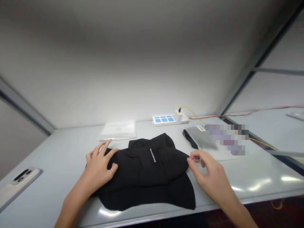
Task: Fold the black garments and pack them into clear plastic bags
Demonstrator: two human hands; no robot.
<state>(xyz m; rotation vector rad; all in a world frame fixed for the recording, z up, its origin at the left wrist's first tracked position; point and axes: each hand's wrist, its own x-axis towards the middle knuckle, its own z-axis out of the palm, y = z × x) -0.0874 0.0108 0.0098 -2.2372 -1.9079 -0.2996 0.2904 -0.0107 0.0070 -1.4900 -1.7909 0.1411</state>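
Observation:
A black cloth item (147,171) with small white lettering lies spread on the pale table, its lower edge near the table's front edge. Resting on its left part is my left hand (102,164), fingers spread and pointing away from me. At the cloth's right edge, my right hand (206,167) pinches the tip of a black flap between thumb and index finger. The far layers of the cloth are folded and overlap at the top.
Behind the cloth lie a clear plastic pouch (118,130) and a white power strip (166,120) with a plugged-in adapter (178,116) and yellow cable. A bagged dark item (201,138) lies right, a phone (20,183) far left. Metal frame bars (256,66) flank the table (59,152).

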